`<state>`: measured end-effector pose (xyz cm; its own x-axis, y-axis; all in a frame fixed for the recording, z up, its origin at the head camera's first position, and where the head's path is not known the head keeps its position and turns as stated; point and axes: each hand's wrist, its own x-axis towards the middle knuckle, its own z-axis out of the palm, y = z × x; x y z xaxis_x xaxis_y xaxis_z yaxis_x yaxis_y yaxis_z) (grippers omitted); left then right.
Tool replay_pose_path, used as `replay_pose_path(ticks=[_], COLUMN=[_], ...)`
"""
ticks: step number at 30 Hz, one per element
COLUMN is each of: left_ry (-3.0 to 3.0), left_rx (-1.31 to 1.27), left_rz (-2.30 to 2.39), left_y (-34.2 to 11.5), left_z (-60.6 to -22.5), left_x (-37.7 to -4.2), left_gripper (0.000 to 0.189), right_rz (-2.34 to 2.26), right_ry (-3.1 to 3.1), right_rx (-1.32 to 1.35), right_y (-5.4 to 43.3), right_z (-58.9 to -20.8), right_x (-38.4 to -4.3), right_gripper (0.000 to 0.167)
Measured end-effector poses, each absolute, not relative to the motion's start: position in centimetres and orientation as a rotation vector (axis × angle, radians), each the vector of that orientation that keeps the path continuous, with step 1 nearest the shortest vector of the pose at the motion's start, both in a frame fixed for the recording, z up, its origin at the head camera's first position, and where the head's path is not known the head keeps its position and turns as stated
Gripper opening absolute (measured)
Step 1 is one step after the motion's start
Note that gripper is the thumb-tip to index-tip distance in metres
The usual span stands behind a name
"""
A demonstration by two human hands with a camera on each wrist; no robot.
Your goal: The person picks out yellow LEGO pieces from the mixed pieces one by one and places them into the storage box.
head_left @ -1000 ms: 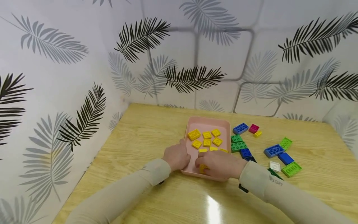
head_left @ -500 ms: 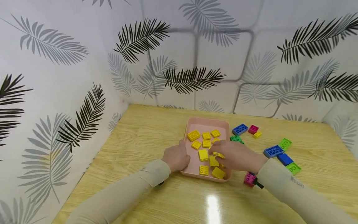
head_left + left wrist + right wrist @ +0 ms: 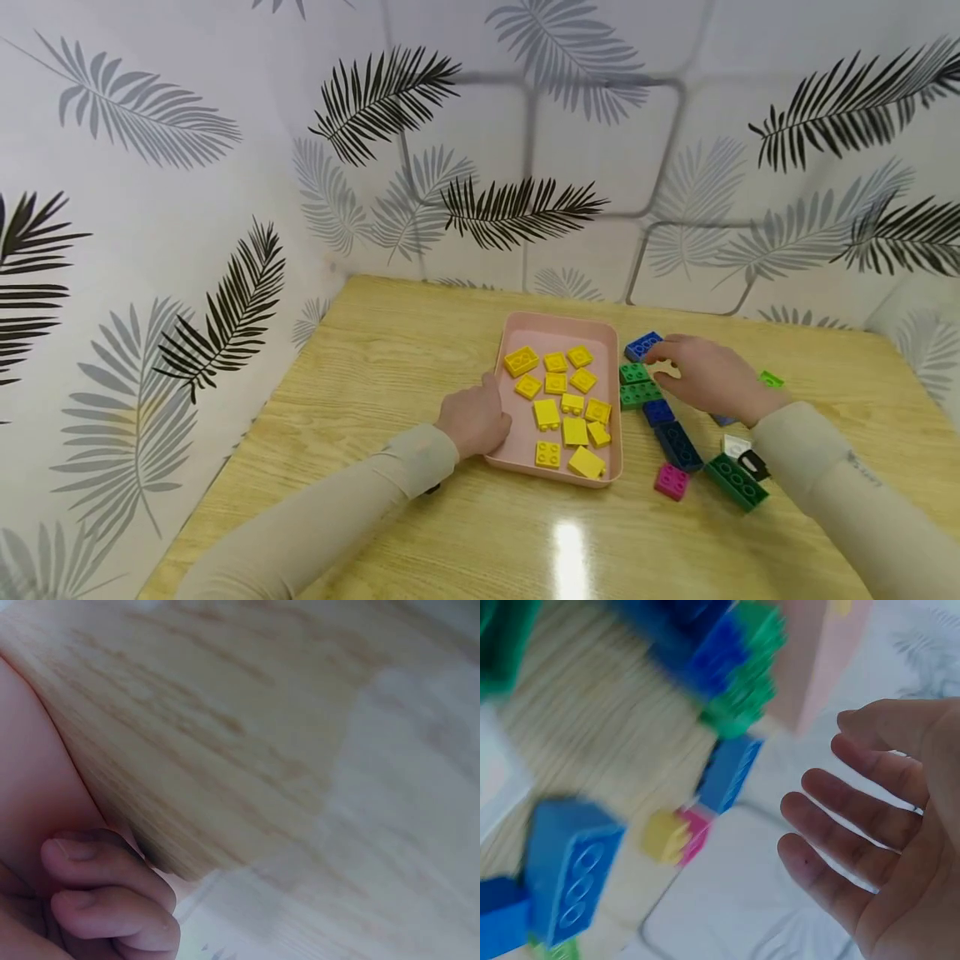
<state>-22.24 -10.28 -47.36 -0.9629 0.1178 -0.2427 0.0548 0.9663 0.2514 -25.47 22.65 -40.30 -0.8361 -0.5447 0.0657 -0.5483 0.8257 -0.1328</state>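
Note:
My left hand [image 3: 474, 418] holds the pink tray [image 3: 517, 446] at its left rim; in the left wrist view its fingers [image 3: 112, 922] are curled. Several yellow toy bricks [image 3: 546, 414] lie spread inside the tray. To the right of it, my right hand [image 3: 708, 375] hovers over the loose bricks, palm down, holding nothing. Its fingertips are close to a blue brick [image 3: 642, 346] and a green brick [image 3: 636, 373]. In the right wrist view the fingers [image 3: 840, 862] are spread and slightly bent. The right forearm hides part of the brick group.
A row of green, blue and dark blue bricks [image 3: 678, 446] runs along the tray's right side. Nearer lie a magenta brick [image 3: 671, 482], a dark green brick [image 3: 737, 482] and a white brick [image 3: 735, 446]. A patterned wall [image 3: 570, 250] borders the wooden table [image 3: 390, 358].
My right hand has left the tray, releasing the yellow bricks there, and moved right and away over the coloured bricks. The left hand has stayed on the tray's rim.

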Motion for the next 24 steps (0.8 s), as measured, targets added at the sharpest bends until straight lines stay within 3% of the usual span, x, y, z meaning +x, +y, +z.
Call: replay_pose_path(ticks=[15,24], left_ry=[2.824,2.841], left_rx=[0.123,0.134], left_rz=[0.368,0.369], left_y=[-10.3,-10.4], left_z=[-47.9,-47.3], left_x=[-21.9,-22.2], left_gripper=[0.071,0.07], right_rz=[0.213,0.139], right_ry=[-3.123,-3.196], right_rx=[0.735,0.731], right_y=[26.9,27.5], right_z=[-43.0,-42.7], right_x=[-28.3,-29.5], right_gripper=[0.029,0.034])
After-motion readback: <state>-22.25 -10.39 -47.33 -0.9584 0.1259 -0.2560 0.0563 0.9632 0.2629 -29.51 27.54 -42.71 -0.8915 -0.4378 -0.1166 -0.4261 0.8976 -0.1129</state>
